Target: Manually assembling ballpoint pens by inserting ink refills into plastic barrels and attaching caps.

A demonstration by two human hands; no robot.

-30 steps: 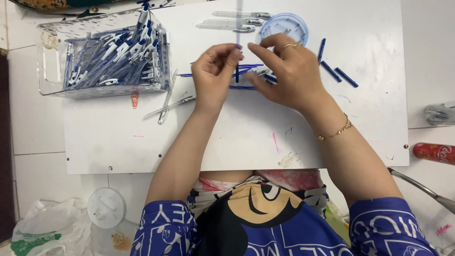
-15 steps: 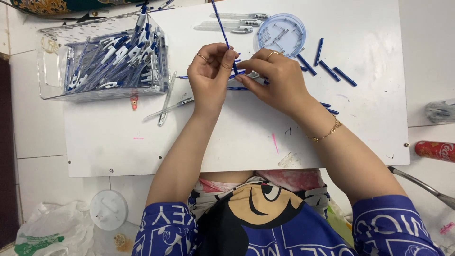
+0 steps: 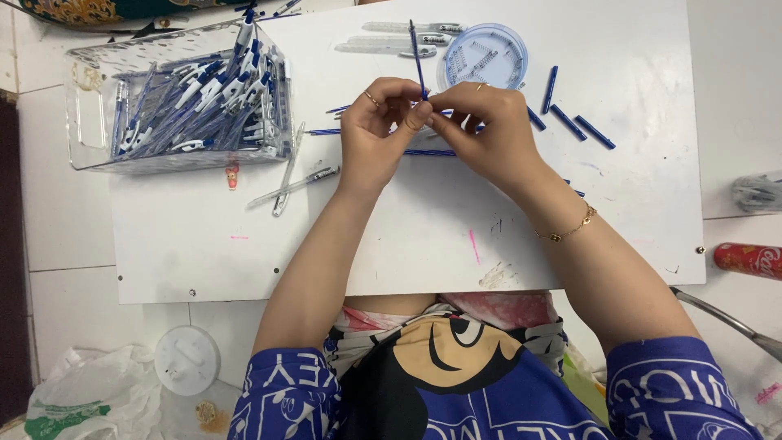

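Observation:
My left hand (image 3: pixel 376 130) and my right hand (image 3: pixel 487 130) meet over the white board (image 3: pixel 407 244) and together pinch the lower end of a thin blue pen refill (image 3: pixel 416 55) that points up and away from me. More blue refills (image 3: pixel 430 152) lie on the board under my hands. A round clear lid with small metal springs (image 3: pixel 487 55) sits just beyond my right hand. Several short blue pen parts (image 3: pixel 577 122) lie to its right.
A clear plastic box full of blue and white pens (image 3: pixel 187 102) stands at the left. Clear pen barrels (image 3: pixel 293 181) lie beside it and others (image 3: pixel 391 39) at the far edge. A red can (image 3: pixel 748 259) lies at the right, a white lid (image 3: pixel 187 358) on the floor.
My hands have lifted a blue refill off the board and raised it upright. Both hands shifted slightly left and closer together around its lower end.

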